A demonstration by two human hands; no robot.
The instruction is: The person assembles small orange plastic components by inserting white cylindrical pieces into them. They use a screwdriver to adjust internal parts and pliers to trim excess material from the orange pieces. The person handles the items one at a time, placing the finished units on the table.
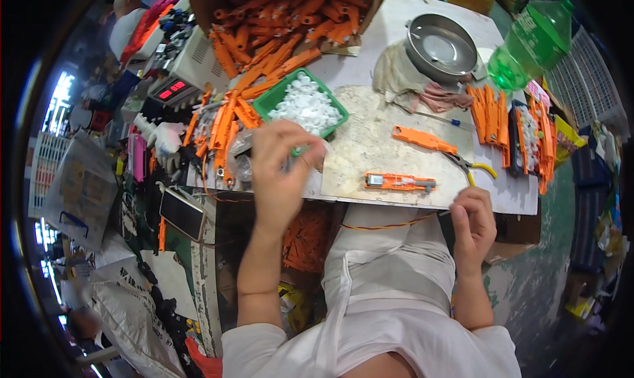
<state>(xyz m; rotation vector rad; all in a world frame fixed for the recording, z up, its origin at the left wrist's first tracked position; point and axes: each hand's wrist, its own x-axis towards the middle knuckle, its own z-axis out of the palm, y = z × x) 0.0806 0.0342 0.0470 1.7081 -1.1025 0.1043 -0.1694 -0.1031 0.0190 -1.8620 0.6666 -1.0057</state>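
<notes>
My left hand [281, 163] is raised over the table's front edge, just in front of a green basket [261, 105] of small white plastic parts [307, 104]. Its fingers are curled in a pinch. A bit of green shows between them, too small to name. Low at the front right, my right hand [474, 225] has its fingers closed around the end of a thin red and yellow wire [389, 227], which crosses my lap. Just beyond it lie pliers [470, 169] with yellow handles. An orange plastic shell [422, 139] and an orange shell with parts fitted [400, 182] lie on the worn board.
Orange shells fill a cardboard box [290, 14] at the back and spill leftward. A steel bowl [441, 47], a rag [403, 77] and a green bottle [533, 44] stand far right. More orange shells [489, 113] line the right edge. A box with a red display [173, 88] sits left.
</notes>
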